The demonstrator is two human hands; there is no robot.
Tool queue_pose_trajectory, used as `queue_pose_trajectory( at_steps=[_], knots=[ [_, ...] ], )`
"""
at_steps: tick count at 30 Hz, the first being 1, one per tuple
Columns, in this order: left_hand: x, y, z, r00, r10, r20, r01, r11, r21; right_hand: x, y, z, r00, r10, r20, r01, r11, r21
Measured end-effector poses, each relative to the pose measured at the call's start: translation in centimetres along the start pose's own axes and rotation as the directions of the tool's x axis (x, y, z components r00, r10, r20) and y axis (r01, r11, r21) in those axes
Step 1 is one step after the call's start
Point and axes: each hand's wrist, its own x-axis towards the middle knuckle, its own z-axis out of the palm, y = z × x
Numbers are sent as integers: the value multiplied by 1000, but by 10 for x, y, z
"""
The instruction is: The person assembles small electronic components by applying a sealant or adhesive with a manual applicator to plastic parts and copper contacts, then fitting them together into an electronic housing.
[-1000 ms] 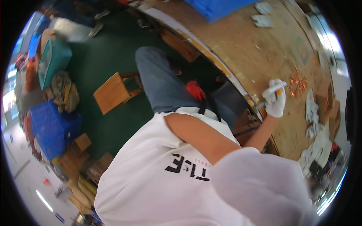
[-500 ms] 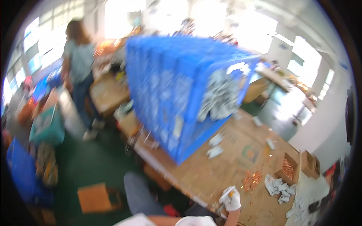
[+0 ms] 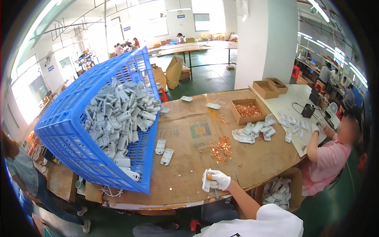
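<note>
My right hand (image 3: 219, 181), in a white glove, is closed on a small white plastic casing (image 3: 206, 184) above the table's near edge. A small orange patch shows at the gripping fingers; I cannot make out what it is. My left hand is out of view. Beyond the right hand lies a loose pile of small copper-coloured pieces (image 3: 221, 149). Two similar casings (image 3: 167, 157) rest to the left of it. A large blue plastic crate (image 3: 75, 136) lies tipped on its side, its open face showing a heap of light grey casings (image 3: 118, 114).
The worktable (image 3: 181, 177) is covered in cardboard. A carton (image 3: 237, 119) of copper pieces stands farther right beside grouped casings (image 3: 256, 130). At right a co-worker in pink (image 3: 325, 150) handles parts. Another person (image 3: 25, 170) stands at left. A white pillar (image 3: 258, 43) rises behind.
My view has swung right, so the crate sits farther left and the pillar and pink-clad co-worker show. My right hand still grips the casing.
</note>
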Motion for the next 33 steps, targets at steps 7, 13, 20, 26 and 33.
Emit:
queue_pose_trajectory(
  at_steps=[7,13,20,26,33],
  knots=[
    [-26,-9,22,913,243,-328,-160,953,258,-2,5,9,1000,9,23,-10,1000,15],
    [-42,-10,34,719,482,-500,-177,823,540,-5,3,12,1000,13,25,-14,999,36],
    [-60,-15,48,419,749,-513,-86,595,799,-7,-2,12,1000,5,26,-6,1000,26],
    [-76,12,74,213,405,-889,573,685,449,-29,-17,69,987,-143,-73,93,880,-465],
    [-130,-76,107,27,-369,-929,369,867,-334,-48,43,126,971,-164,174,212,253,-944]
  ],
)
